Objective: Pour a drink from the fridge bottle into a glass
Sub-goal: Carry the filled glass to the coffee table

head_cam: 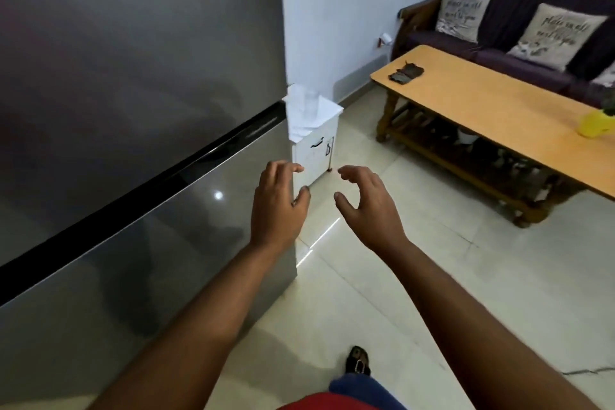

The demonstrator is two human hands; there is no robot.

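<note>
- left hand (278,206): raised, empty, fingers curled loosely, thumb apart from them; nothing grasped; overlaps the right edge of the fridge in view, contact not clear.
- right hand (367,206): raised just beside the left, empty, fingers bent in a loose claw; nothing grasped.
- fridge (133,110): grey, two doors, both closed, dark band between upper and lower door; fills the space left of and beyond the left hand.
- bottle: not visible.
- glass (311,105): clear, upright, on top of the small white cabinet (316,150); beyond both hands, well apart from them, close to the fridge's far corner.
- cabinet: white, dark handles, standing on the floor just past the fingertips of the left hand.
- wooden table (499,103): beyond and right of the right hand; dark item near its far corner, yellow item at its right end.
- sofa (519,27): dark, two printed cushions, behind the table.
- tiled floor (432,276): pale, glossy, beneath both hands.
</note>
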